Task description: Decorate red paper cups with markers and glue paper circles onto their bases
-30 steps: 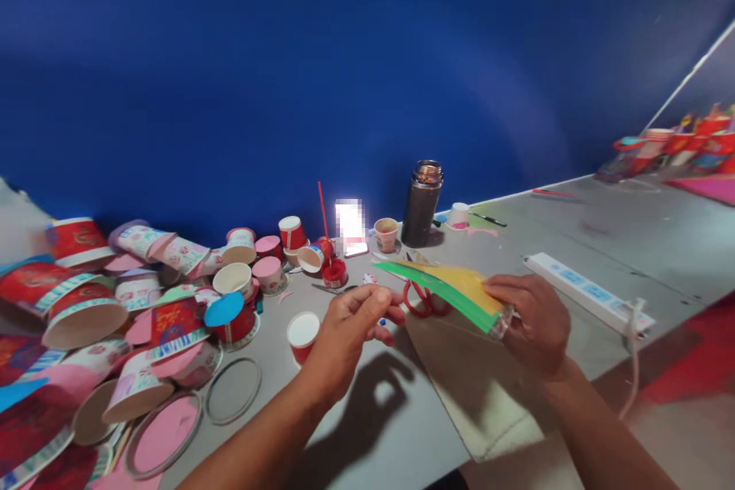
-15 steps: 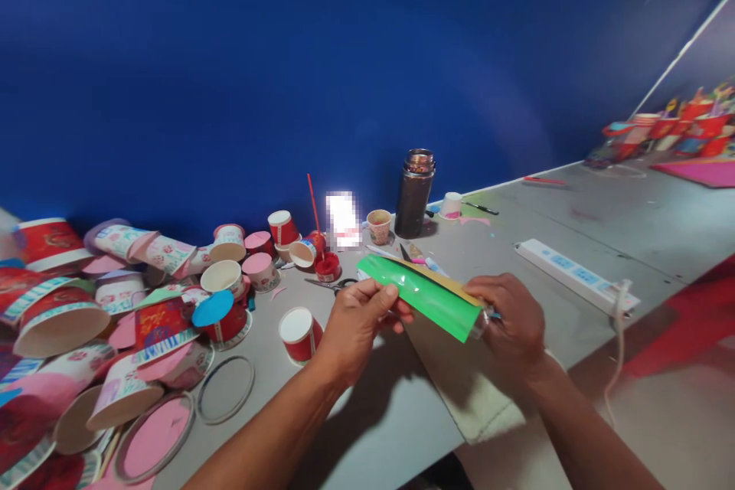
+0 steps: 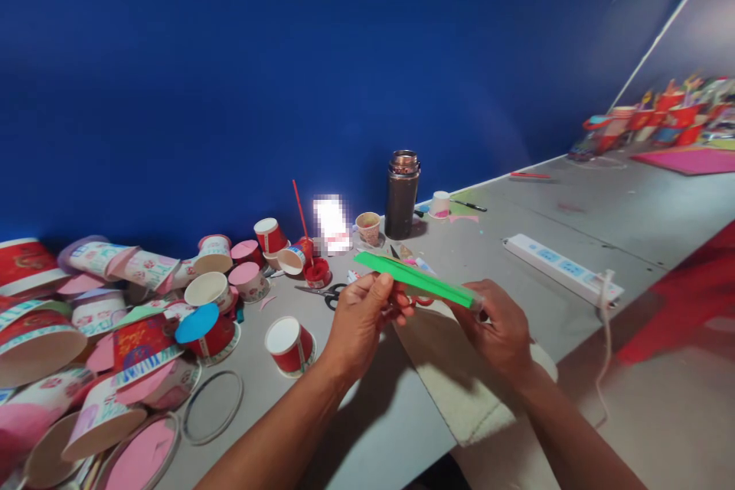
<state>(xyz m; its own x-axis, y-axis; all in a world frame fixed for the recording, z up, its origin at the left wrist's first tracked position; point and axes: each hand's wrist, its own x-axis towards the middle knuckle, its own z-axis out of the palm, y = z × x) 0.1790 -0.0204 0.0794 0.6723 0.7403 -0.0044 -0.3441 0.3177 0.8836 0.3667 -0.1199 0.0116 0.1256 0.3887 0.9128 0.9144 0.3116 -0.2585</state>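
Observation:
A strip of glossy green paper (image 3: 422, 282) spans both hands above the table, tilted so that its broad face is foreshortened. At its right end there is a bit of clear plastic. My left hand (image 3: 364, 321) pinches its lower edge left of the middle, thumb on top. Around the right end, my right hand (image 3: 497, 329) is closed; its fingertips are partly hidden. Below the paper, a pale cloth (image 3: 453, 390) lies at the table's front edge. Black-handled scissors (image 3: 327, 295) rest just beyond my left hand, and a red-and-white paper cup (image 3: 290, 344) stands left of it.
Many paper cups (image 3: 143, 337) are heaped on the left, with a grey ring (image 3: 212, 407) beside them. A dark thermos (image 3: 402, 195), a small cup (image 3: 367, 228) and a red paint pot (image 3: 317, 273) stand toward the blue wall. A white power strip (image 3: 560, 268) with a cable lies right.
The green paper has turned from showing its broad face to a thin, near edge-on strip. My right hand has rolled with it. The view has shifted slightly right.

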